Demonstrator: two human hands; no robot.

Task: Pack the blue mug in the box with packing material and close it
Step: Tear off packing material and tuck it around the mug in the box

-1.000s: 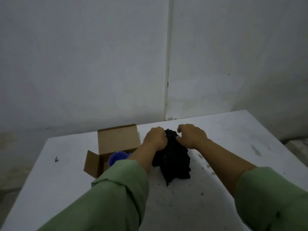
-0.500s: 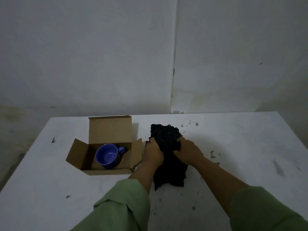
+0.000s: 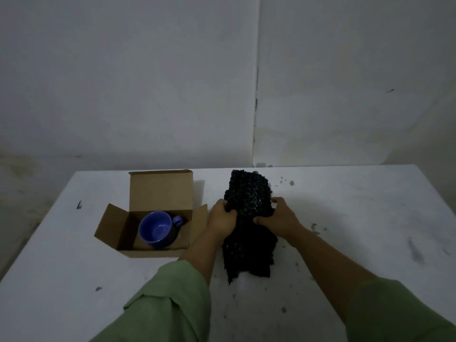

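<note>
Hands gather black packing material beside the open box

Hands meet at the middle of the table (image 3: 74, 267), both gripping 1 sheet of black packing material (image 3: 248, 193). The left hand (image 3: 222, 218) clamps the sheet's left edge, its fingers (image 3: 230, 213) curled and pressed together into the bubbled surface. The right hand (image 3: 278, 218) holds the opposite edge, fingers (image 3: 261, 220) folded in against the sheet and thumb hooked over the top. The sheet is bunched between the 2 hands; its far part rises above them, and its near part spreads over the table toward the person. Both forearms come out of green sleeves (image 3: 172, 299).

The blue mug (image 3: 156, 229) stands upright inside the cardboard box (image 3: 153, 253), mouth up, handle pointing to the right and away. The box sits on the table just left of the left hand. It is open: the rear lid flap (image 3: 160, 191) stands up, and 2 side flaps fold outward, the right 1 near the left wrist. No packing material shows inside the box with the mug.

Dark flecks and smudges (image 3: 414, 250) are scattered over the white table, most of them right of the sheet. A pale wall (image 3: 123, 82) with a vertical seam stands behind.

No brand, label or writing can be read on the box, the mug or the sheet; the light is dim.
</note>
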